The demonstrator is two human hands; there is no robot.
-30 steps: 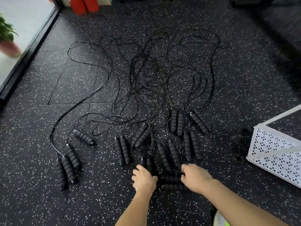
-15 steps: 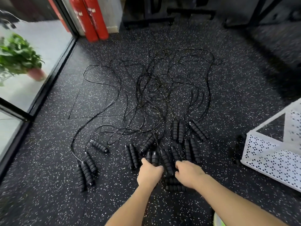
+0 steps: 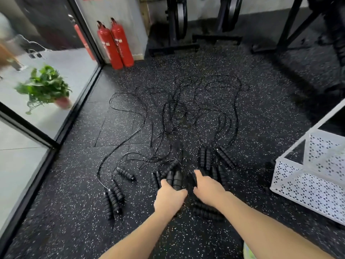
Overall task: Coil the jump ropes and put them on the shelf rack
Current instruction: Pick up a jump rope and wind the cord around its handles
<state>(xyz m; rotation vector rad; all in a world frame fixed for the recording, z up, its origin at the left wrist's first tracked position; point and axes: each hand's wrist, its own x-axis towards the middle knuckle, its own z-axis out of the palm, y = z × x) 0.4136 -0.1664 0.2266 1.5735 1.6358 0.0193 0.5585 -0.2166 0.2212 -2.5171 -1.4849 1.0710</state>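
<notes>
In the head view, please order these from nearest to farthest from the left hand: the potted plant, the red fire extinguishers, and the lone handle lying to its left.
From the left hand:
1. Lone handle, on the floor just to its left.
2. Potted plant, far left, behind the glass.
3. Red fire extinguishers, at the far wall, upper left.

Black rubber floor [image 3: 261, 90] flecked with white. Two red fire extinguishers [image 3: 115, 43] stand against the grey wall [image 3: 130, 14]; a potted plant [image 3: 44, 88] sits behind the glass panel [image 3: 24, 157] at left.
</notes>
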